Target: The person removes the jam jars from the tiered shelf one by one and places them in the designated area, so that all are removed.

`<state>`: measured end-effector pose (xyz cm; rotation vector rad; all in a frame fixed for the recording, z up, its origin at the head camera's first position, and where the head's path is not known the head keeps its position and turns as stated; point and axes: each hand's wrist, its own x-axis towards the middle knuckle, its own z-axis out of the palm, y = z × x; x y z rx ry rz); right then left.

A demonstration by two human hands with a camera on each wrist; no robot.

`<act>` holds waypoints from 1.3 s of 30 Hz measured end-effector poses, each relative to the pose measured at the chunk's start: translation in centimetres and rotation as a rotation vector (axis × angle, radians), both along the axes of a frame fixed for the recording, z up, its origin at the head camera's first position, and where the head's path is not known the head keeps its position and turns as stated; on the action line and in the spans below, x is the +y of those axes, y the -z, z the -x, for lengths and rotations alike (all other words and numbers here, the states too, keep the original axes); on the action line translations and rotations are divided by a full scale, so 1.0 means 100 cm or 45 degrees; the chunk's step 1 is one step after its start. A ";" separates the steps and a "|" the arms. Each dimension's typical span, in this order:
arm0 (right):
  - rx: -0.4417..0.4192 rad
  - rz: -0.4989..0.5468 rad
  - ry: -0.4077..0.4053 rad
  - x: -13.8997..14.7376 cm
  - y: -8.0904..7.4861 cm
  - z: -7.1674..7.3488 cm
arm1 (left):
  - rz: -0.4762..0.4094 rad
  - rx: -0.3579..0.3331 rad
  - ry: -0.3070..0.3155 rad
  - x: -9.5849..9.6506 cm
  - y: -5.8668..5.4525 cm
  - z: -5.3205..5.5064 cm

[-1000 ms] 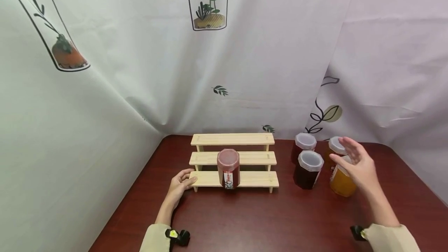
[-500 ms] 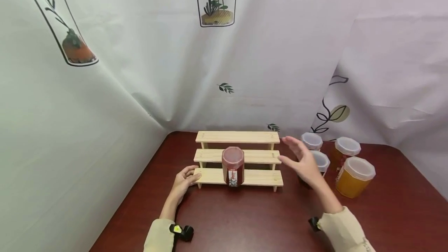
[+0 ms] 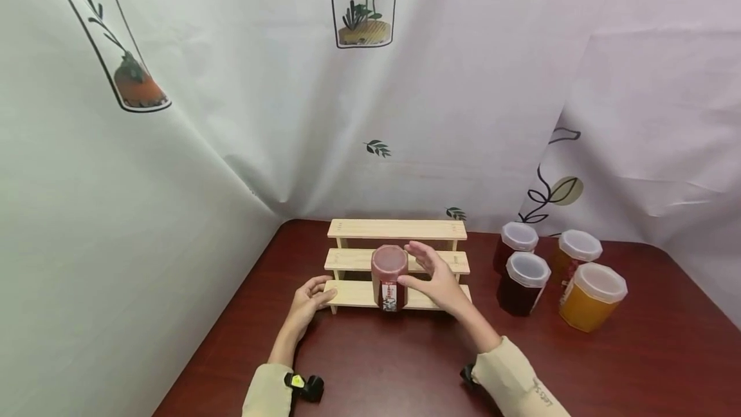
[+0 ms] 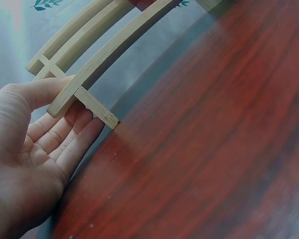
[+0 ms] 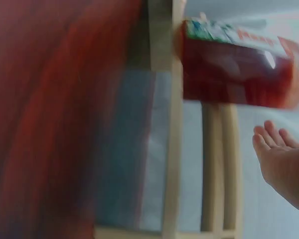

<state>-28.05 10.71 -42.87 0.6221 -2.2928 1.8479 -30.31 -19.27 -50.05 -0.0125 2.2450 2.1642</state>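
A three-step wooden display rack (image 3: 399, 229) stands on the table, with a red-filled jar (image 3: 390, 285) upright on its lowest step. My left hand (image 3: 305, 306) grips the left end of that step; in the left wrist view the thumb lies on top of the board (image 4: 107, 55) and the fingers bend beneath it. My right hand (image 3: 441, 283) is at the jar's right side, thumb and fingers spread apart. In the right wrist view a gap shows between the fingers (image 5: 276, 135) and the jar (image 5: 234, 72); the thumb is mostly out of that view.
To the right on the dark red table (image 3: 393, 365) stand more lidded jars: a dark one (image 3: 521, 291), a yellow one (image 3: 587, 304), an amber one (image 3: 570, 262) and a red one (image 3: 509, 253). White printed cloth (image 3: 475, 82) hangs behind the table and at its sides.
My right hand has moved left from above the jars on the right to beside the red-filled jar on the rack. My left hand keeps its grip. The head view has shifted slightly.
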 end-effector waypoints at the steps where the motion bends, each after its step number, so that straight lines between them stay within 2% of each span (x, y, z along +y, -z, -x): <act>1: -0.015 0.000 -0.004 -0.004 0.001 0.001 | 0.000 0.004 0.000 0.000 0.000 0.000; 12: -0.082 0.002 -0.023 -0.024 0.000 0.007 | 0.008 0.025 -0.029 -0.002 -0.004 0.002; 18: -0.090 0.052 0.003 -0.025 0.004 0.006 | -0.002 0.034 -0.015 0.001 -0.004 -0.001; 25: -0.078 0.078 0.131 -0.025 0.012 -0.001 | 0.012 0.047 0.004 0.001 0.001 -0.008; 29: -0.080 0.106 0.196 -0.020 0.013 -0.005 | 0.017 0.042 0.010 0.001 0.003 -0.007; 39: -0.072 0.067 0.324 0.007 -0.005 -0.014 | -0.030 0.017 0.002 0.000 0.000 -0.003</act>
